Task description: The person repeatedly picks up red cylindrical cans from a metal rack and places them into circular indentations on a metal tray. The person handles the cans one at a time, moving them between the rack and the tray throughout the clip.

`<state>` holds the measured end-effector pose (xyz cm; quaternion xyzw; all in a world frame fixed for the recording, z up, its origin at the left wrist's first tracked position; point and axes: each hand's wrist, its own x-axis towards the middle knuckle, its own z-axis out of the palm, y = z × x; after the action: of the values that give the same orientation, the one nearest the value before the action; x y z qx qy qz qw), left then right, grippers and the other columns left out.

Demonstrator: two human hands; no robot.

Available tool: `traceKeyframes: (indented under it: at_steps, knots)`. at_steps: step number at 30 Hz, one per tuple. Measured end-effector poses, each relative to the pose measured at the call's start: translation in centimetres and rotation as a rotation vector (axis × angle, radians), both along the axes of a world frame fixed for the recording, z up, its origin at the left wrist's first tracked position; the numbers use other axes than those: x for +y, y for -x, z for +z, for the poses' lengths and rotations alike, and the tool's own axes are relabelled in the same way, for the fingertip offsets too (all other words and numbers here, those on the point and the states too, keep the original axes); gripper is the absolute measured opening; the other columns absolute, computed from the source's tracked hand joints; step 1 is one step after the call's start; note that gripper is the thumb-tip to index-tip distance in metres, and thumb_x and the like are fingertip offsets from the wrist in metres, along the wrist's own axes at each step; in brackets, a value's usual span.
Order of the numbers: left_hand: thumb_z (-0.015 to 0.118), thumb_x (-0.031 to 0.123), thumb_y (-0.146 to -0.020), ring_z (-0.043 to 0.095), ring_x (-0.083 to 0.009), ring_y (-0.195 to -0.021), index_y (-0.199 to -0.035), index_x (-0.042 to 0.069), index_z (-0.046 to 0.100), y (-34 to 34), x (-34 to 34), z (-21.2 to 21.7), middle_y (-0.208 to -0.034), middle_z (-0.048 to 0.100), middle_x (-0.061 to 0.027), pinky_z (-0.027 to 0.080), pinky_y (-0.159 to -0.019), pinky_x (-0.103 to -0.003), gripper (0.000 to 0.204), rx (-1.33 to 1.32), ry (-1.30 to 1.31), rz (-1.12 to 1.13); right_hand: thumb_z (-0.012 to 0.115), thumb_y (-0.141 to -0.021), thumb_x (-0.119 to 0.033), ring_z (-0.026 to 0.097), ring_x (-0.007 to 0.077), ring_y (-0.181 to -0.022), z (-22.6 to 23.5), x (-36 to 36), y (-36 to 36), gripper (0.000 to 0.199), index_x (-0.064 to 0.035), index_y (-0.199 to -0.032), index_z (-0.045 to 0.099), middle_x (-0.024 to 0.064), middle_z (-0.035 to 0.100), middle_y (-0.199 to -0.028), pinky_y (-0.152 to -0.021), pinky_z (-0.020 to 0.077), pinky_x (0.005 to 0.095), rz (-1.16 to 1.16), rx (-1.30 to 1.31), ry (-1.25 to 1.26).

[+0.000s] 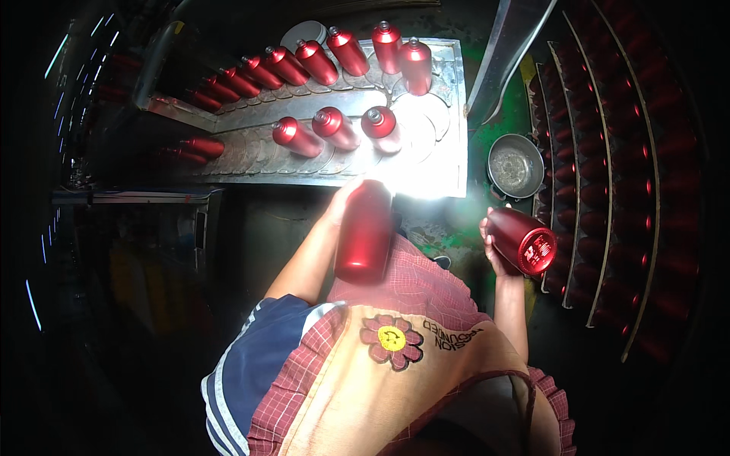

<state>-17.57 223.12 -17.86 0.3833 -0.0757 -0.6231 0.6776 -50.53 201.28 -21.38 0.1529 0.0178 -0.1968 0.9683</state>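
Observation:
A glossy red bottle [365, 235] is in my left hand [346, 199], close in front of my body, its base toward me. The bottle covers most of that hand's fingers. Off to the right, my right hand [493, 247] is closed around a second red bottle [517, 237], which lies tilted with its round, marked base facing me. Beyond my left hand, several upright red bottles [331, 128] stand on the overlapping plates of a metal conveyor [251, 163]. Glare whitens the conveyor's near right corner.
At my right, a rack of long boards [608, 175] carries many red bottles in rows. A round metal pot [515, 166] sits between conveyor and rack. A slanted metal post [506, 57] rises past the conveyor's right end. Behind the bottles is a white bucket [304, 35].

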Motion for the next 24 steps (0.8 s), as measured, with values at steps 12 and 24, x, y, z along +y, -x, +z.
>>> traceKeyframes:
  at_steps: [12,24]
  knots:
    - [0.077,0.011,-0.079,0.062,-0.0239,-0.103,-0.101,0.008,0.076,-28.2,17.2,3.9,-0.111,0.066,-0.0094,0.047,-0.093,-0.033,0.022,-1.714,-0.488,0.881,0.050,-0.100,-0.036,0.062,0.0236,-0.104,9.9,9.0,-25.8,0.041,-0.0038,-0.124,0.056,0.0103,0.063,-0.117,-0.092,0.0513,0.0382,0.084,0.678,0.657]
    - [0.081,0.009,-0.071,0.052,-0.0302,-0.117,-0.106,0.017,0.078,-29.4,14.0,-0.7,-0.137,0.054,-0.0106,0.043,-0.101,-0.041,0.037,-1.849,-0.330,0.877,0.080,-0.072,-0.010,0.053,0.0304,-0.121,6.5,14.8,-42.2,0.040,-0.0191,-0.111,0.076,0.0128,0.057,-0.132,-0.102,0.0421,0.0407,-0.580,0.983,2.329]
